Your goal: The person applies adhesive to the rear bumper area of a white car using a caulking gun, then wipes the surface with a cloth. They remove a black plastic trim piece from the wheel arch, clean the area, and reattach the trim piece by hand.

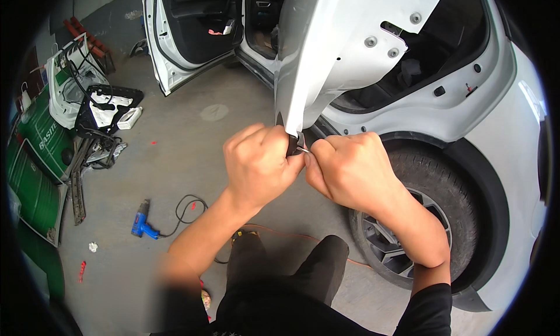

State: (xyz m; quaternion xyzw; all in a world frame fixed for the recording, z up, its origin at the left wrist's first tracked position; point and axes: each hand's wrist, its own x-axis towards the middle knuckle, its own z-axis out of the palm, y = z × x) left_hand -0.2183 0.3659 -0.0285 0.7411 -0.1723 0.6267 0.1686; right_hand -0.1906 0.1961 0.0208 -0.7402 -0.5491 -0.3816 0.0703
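Observation:
My left hand [256, 155] is closed, its fingers wrapped against a black part [293, 144] at the edge of a white car door [290, 102]. My right hand [353, 167] meets it from the other side, thumb and fingers pinched on a thin, pale strip [304, 150]. That strip reaches toward the black part; its kind is too small to tell. The fingertips of both hands nearly touch, and they hide most of the black part. The door stands open, with bolts along its inner panel.
To the right are the car's rear wheel [429, 213] and white body [496, 132]. Another open car door [201, 38] stands ahead. On the floor at left lie a blue heat gun [143, 222] with its black cord, removed door panels [111, 105] and green drums [44, 137].

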